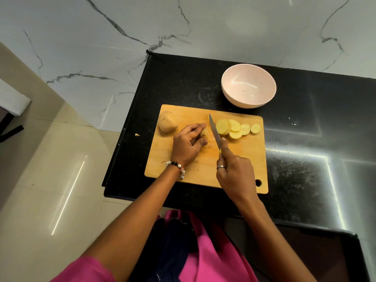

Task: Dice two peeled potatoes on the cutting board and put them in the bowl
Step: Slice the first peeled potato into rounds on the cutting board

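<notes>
A wooden cutting board (240, 169) lies on the black counter. My left hand (188, 144) curls round the small remaining end of a potato (205, 132) near the board's middle. My right hand (236, 169) grips the yellow-handled knife (215, 132), forefinger along the blade's back, the blade standing just right of that potato end. Several round potato slices (234, 129) lie in an overlapping row to the right of the blade. A whole peeled potato (167, 124) rests at the board's far left corner. The pale pink bowl (248, 86) stands beyond the board with nothing in it.
The black counter (305, 139) stretches to the right and ends in an edge on the left, above a beige floor. A small potato scrap (137, 135) lies on the counter left of the board. A marble wall rises behind.
</notes>
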Demonstrator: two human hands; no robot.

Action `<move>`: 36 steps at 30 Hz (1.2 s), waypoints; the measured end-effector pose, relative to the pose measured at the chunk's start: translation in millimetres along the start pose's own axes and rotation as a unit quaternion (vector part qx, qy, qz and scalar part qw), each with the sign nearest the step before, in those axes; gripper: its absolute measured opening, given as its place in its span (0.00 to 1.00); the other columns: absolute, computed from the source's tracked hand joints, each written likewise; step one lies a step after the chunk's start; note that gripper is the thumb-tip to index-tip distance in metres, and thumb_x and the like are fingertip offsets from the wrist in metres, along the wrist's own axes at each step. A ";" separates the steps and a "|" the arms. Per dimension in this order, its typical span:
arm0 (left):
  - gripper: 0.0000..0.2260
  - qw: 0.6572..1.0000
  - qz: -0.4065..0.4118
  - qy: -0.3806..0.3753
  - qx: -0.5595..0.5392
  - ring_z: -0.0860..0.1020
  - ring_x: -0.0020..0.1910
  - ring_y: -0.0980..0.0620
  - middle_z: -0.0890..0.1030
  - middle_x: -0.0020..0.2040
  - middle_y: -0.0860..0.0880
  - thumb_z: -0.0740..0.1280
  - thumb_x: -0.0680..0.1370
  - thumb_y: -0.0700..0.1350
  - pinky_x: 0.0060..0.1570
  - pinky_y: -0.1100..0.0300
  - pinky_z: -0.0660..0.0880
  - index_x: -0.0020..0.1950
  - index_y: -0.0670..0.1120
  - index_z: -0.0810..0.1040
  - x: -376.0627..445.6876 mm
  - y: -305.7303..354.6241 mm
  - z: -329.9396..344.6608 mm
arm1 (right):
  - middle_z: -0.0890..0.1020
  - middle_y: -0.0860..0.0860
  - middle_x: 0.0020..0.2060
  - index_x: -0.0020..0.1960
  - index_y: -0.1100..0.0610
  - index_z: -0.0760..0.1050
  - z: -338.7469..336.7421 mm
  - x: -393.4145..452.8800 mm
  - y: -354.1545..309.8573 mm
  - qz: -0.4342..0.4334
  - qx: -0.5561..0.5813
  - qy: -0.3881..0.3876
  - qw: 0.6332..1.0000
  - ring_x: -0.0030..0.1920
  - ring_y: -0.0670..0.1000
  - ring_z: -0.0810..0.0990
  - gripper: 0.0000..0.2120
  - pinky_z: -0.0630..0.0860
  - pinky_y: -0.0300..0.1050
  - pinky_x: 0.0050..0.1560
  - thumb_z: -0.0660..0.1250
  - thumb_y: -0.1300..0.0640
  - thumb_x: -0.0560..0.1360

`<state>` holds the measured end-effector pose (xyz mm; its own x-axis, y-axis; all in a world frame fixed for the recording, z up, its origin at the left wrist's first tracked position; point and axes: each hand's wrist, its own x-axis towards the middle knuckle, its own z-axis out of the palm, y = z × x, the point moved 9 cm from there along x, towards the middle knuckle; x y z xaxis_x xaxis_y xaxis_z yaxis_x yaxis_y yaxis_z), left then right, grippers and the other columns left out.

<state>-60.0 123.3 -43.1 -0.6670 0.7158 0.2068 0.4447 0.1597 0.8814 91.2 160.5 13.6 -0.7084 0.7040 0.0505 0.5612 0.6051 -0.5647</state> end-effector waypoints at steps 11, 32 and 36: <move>0.22 0.999 -0.011 0.022 -0.026 0.77 0.58 0.54 0.79 0.59 0.45 0.75 0.69 0.41 0.57 0.59 0.77 0.62 0.40 0.77 -0.4 -1.1 -3.0 | 0.79 0.56 0.43 0.78 0.52 0.49 18.4 -5.6 -7.2 0.044 -0.110 -0.080 0.990 0.42 0.59 0.78 0.28 0.66 0.46 0.35 0.53 0.55 0.80; 0.17 0.998 0.021 0.062 0.001 0.77 0.57 0.60 0.81 0.56 0.45 0.73 0.69 0.35 0.58 0.67 0.74 0.58 0.40 0.80 0.1 3.2 -9.8 | 0.76 0.56 0.40 0.77 0.62 0.46 32.8 -3.8 -32.5 0.005 -0.231 -0.085 0.969 0.41 0.58 0.78 0.29 0.64 0.46 0.34 0.52 0.64 0.79; 0.17 0.998 0.008 0.062 -0.008 0.77 0.57 0.59 0.81 0.56 0.45 0.73 0.69 0.35 0.58 0.66 0.74 0.57 0.40 0.80 0.5 0.0 -9.7 | 0.79 0.58 0.44 0.77 0.63 0.48 39.0 9.1 -32.5 -0.001 -0.231 -0.076 0.970 0.43 0.59 0.79 0.27 0.64 0.47 0.35 0.50 0.64 0.79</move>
<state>-66.1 117.1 -38.9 -0.7288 0.6291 0.2705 0.4468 0.1374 0.8840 49.8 132.8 0.3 -0.7443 0.6616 -0.0910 0.6674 0.7325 -0.1341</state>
